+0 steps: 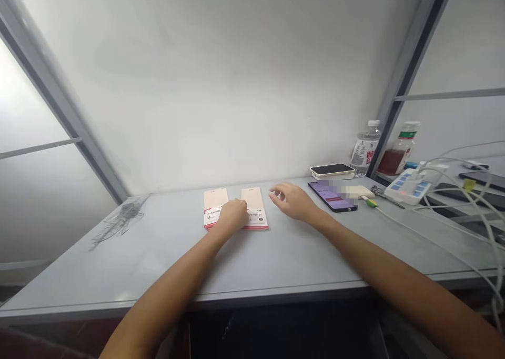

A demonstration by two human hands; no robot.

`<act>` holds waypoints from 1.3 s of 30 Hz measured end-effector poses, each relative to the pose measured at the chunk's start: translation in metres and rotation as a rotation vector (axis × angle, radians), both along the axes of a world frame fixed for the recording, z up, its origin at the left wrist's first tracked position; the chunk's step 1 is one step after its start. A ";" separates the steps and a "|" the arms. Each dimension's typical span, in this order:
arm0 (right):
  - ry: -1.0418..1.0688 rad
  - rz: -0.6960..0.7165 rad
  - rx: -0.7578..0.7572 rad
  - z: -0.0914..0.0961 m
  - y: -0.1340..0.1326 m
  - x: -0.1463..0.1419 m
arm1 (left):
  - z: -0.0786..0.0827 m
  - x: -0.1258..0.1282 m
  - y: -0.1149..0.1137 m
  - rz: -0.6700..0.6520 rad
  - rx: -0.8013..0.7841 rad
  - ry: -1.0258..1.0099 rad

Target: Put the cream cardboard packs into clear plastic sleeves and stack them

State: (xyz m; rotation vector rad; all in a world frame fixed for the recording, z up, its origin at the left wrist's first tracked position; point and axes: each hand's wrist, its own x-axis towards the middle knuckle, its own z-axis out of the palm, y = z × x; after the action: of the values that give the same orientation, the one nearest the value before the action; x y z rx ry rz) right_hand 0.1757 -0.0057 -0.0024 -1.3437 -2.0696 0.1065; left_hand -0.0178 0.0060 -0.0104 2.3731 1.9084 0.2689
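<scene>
A smartphone (329, 197) lay face up on the grey bench (284, 259), its purple screen lit. Behind it, a pale-cased device (332, 170) with a dark top rested near the white wall (244, 96), beside a white-capped plastic bottle (365, 151). Past a grey post (402, 67) stood a jar (402, 151) with dark red contents. White cables (467, 193) looped around a power strip (406, 187); dark scribbles (122, 219) marked the bench's left.

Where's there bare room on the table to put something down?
The table is bare between the dark smudge and the pink-and-white papers, and nearer its front edge between the person's forearms. The right side is crowded: lit phone, clear bottle, power strip.
</scene>
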 end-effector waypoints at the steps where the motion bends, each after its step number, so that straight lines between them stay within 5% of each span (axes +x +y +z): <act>1: 0.024 0.007 -0.025 -0.001 -0.002 -0.004 | 0.002 -0.002 0.000 -0.001 0.011 0.009; 8: 0.100 -0.213 -0.190 -0.002 0.000 -0.005 | 0.012 -0.005 -0.007 -0.016 0.225 -0.157; 14: 0.433 0.148 -0.355 0.002 -0.002 -0.007 | 0.006 0.004 -0.016 -0.202 0.259 -0.377; 21: 0.295 0.242 -0.102 0.001 -0.017 -0.019 | -0.002 0.013 -0.021 -0.164 0.529 -0.247; 26: 0.171 0.255 0.038 0.003 -0.024 -0.023 | 0.001 0.011 -0.021 -0.268 0.598 -0.224; 32: 0.121 0.282 0.078 0.003 -0.024 -0.019 | 0.005 0.002 -0.017 -0.432 0.520 -0.263; 39: 0.123 0.332 0.079 -0.002 -0.023 -0.019 | 0.010 0.003 -0.022 -0.360 0.360 -0.443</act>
State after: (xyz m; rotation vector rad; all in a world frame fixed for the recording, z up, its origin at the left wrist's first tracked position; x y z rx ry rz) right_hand 0.1564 -0.0287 -0.0040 -0.9143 -2.1500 0.2413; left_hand -0.0147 -0.0157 -0.0004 2.5224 1.2972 1.0766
